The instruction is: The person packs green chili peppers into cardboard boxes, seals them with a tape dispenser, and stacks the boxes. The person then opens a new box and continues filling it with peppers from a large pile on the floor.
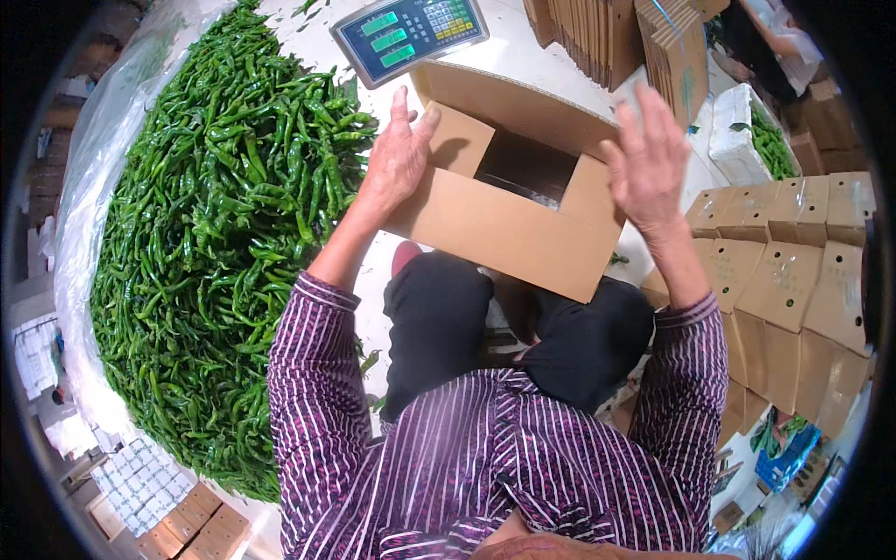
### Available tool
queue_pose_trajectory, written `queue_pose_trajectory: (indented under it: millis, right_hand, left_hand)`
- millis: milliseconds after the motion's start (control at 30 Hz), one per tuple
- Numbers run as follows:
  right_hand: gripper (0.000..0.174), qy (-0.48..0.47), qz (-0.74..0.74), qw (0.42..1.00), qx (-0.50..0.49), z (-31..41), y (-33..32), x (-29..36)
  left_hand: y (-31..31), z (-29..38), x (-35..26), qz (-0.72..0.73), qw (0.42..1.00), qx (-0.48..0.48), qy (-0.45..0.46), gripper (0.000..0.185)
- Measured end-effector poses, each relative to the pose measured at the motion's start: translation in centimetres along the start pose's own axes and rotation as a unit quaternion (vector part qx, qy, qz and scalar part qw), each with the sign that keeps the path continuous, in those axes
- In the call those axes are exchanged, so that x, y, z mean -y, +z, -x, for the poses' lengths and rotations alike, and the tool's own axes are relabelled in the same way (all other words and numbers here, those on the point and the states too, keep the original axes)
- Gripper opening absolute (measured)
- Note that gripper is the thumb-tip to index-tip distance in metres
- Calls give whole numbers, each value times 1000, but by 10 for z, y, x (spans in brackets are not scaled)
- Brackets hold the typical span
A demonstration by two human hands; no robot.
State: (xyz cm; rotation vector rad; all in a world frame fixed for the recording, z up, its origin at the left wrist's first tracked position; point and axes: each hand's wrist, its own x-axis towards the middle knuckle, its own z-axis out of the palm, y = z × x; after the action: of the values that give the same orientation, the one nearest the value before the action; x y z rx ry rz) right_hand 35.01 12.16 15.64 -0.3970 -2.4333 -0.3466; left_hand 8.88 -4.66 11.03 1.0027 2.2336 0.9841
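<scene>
A cardboard box (504, 227) stands before my knees, partly in front of the scale. Its near flap and two side flaps are folded inward, leaving a dark opening in the middle, while the far flap (518, 98) stands up. My left hand (400, 150) is at the box's left edge, thumb by the left side flap; whether the palm presses on the cardboard is hard to see. At the right edge, my right hand (647, 157) is raised and blurred with its fingers apart. Neither hand is closed around anything. Green chili peppers (231, 245) form a large heap to my left.
Behind the box is a digital scale display (409, 35) with lit readouts. Flattened cartons (595, 35) lean at the back. Stacked closed boxes (777, 280) line the right, near a white foam crate (735, 133) of green produce. A person (780, 45) is at the upper right. Plastic sheeting (91, 210) edges the heap.
</scene>
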Motion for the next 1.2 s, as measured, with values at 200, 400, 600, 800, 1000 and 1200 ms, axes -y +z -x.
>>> queue_pose_trajectory:
  millis: [200,400,600,800,1000,1200]
  right_hand:
    - [47,110,-133,955,240,28,-24,30]
    - [60,47,-166,942,286,44,0,41]
    - [51,83,-191,936,285,37,0,46]
    - [48,269,-196,927,173,76,35,19]
    - [61,307,-180,905,234,58,32,28]
    - [64,275,-73,930,233,51,27,41]
  left_hand:
    - [0,-4,7,265,960,11,-90,91]
    - [-7,-3,2,297,953,59,-31,89]
    - [6,-32,8,-50,977,105,181,62]
    - [1,-25,20,-31,975,40,217,43]
    - [1,-17,15,-95,967,-11,234,44]
    - [6,-17,5,-159,958,-17,238,31]
